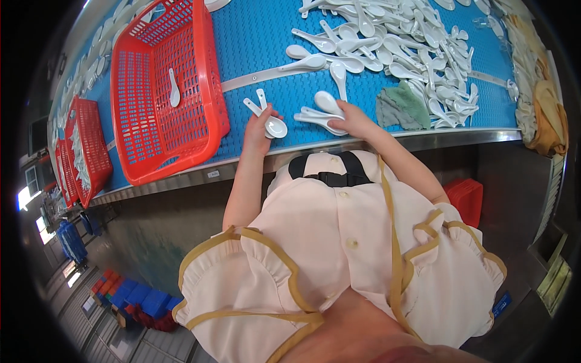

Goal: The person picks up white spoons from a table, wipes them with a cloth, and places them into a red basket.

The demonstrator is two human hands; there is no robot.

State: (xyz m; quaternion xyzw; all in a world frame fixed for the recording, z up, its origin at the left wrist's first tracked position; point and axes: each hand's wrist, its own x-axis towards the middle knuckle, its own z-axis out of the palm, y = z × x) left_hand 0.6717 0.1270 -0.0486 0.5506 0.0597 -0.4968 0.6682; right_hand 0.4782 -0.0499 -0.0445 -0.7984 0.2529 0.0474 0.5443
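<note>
well, the left hand (264,124) grips two white spoons (276,127) at the desk's near edge, and the right hand (352,118), a little apart along that edge, is closed round a fanned bunch of spoons (325,101). a slip seems the likeliest trouble: the handles look smooth and splay different ways, so a loosened grip could drop one, and with the near edge so close it might fall off the desk (242,36) and chip. counting outward: two spoons in the left hand, at least three in the right; one large red basket (213,78) toward the left edge, with one lone spoon (174,91) inside; one bunched green-grey cloth (402,106) by the near edge; and toward the far right corner a spoon pile (417,54) too overlapped to count.
</note>
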